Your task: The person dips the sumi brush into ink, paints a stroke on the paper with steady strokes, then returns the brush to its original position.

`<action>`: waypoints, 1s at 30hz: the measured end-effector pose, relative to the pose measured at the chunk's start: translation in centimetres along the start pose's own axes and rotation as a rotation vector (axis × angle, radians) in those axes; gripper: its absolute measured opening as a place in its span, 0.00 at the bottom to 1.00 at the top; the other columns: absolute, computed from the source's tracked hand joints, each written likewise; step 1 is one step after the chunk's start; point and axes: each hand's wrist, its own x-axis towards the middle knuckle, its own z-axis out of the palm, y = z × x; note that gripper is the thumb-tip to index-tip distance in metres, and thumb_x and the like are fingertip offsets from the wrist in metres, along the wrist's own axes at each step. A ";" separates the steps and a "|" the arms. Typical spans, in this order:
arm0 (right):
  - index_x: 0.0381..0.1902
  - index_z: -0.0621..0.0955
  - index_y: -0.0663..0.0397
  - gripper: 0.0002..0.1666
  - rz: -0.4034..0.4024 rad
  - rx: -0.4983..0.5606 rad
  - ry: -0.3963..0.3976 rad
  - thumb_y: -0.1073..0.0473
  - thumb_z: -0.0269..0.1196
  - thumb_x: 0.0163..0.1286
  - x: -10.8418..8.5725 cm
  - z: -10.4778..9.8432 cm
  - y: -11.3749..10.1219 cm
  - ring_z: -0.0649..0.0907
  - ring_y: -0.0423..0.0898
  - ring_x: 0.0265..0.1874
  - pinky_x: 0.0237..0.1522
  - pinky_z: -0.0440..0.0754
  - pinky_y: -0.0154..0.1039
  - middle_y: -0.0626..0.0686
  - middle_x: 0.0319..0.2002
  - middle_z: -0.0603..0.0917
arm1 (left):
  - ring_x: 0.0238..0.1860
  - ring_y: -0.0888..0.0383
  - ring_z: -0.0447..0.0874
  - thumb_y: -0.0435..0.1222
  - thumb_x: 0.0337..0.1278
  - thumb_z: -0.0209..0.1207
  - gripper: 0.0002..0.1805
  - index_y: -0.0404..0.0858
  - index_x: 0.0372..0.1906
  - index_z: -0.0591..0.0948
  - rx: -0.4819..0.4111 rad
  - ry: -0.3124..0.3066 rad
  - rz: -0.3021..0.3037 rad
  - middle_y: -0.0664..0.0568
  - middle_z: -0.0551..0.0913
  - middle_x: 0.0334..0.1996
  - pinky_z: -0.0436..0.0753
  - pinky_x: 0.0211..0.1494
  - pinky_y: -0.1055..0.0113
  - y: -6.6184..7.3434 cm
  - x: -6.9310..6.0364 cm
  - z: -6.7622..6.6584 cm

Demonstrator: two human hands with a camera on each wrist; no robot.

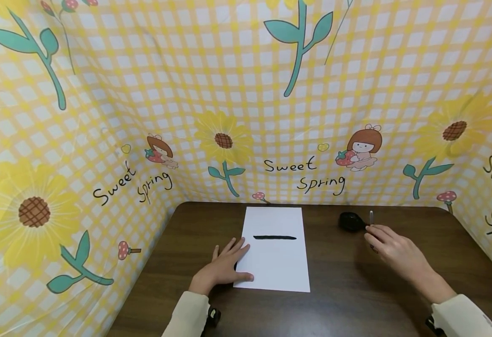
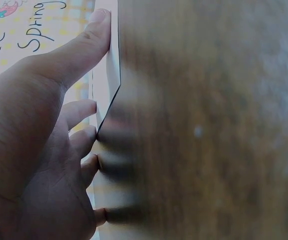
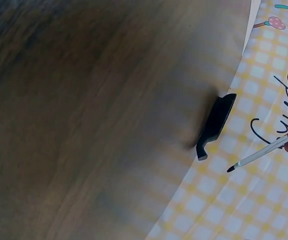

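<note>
My left hand (image 1: 222, 264) rests spread on the left side of a white sheet of paper (image 1: 277, 267). Its thumb (image 2: 86, 47) lies across the sheet's lower left corner. One thick black stroke (image 1: 274, 238) runs horizontally across the paper's upper half. At the right, my right hand (image 1: 399, 255) pinches a writing brush (image 3: 264, 154), slim and pale with a dark tip. Beside those fingers lies a small black dish (image 1: 350, 222) with a short handle, perhaps an inkwell. In the right wrist view the brush tip is apart from the dish (image 3: 216, 120).
A dark brown wooden table (image 1: 334, 309) carries everything. A yellow-and-white checked cloth (image 1: 246, 93) with flowers and lettering hangs along the table's back and both sides.
</note>
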 end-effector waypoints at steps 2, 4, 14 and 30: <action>0.45 0.87 0.63 0.36 -0.006 -0.001 -0.001 0.51 0.34 0.92 -0.1 0.2 0.1 0.89 0.61 0.46 0.28 0.89 0.48 0.64 0.48 0.90 | 0.89 0.41 0.40 0.66 0.58 0.69 0.56 0.49 0.86 0.60 0.000 -0.001 -0.002 0.50 0.49 0.89 0.36 0.80 0.22 0.0 0.0 0.0; 0.45 0.87 0.63 0.37 -0.008 -0.002 -0.004 0.51 0.33 0.92 -0.2 0.3 0.1 0.89 0.62 0.45 0.28 0.89 0.48 0.64 0.48 0.90 | 0.89 0.41 0.40 0.66 0.59 0.69 0.56 0.49 0.86 0.60 0.000 -0.002 -0.002 0.50 0.49 0.89 0.36 0.80 0.22 0.0 0.1 0.0; 0.43 0.86 0.62 0.38 -0.022 -0.007 -0.037 0.51 0.31 0.92 -0.7 1.0 0.4 0.89 0.62 0.43 0.26 0.88 0.47 0.65 0.47 0.90 | 0.89 0.40 0.40 0.65 0.59 0.69 0.56 0.49 0.86 0.60 -0.011 -0.003 -0.002 0.49 0.49 0.88 0.35 0.80 0.22 0.2 0.1 -0.1; 0.41 0.88 0.61 0.45 -0.029 0.018 -0.119 0.50 0.25 0.88 -1.3 1.6 0.4 0.89 0.61 0.42 0.25 0.87 0.45 0.65 0.46 0.90 | 0.89 0.40 0.40 0.64 0.60 0.70 0.55 0.48 0.86 0.60 -0.014 0.004 -0.003 0.49 0.49 0.88 0.35 0.80 0.22 0.3 0.2 -0.2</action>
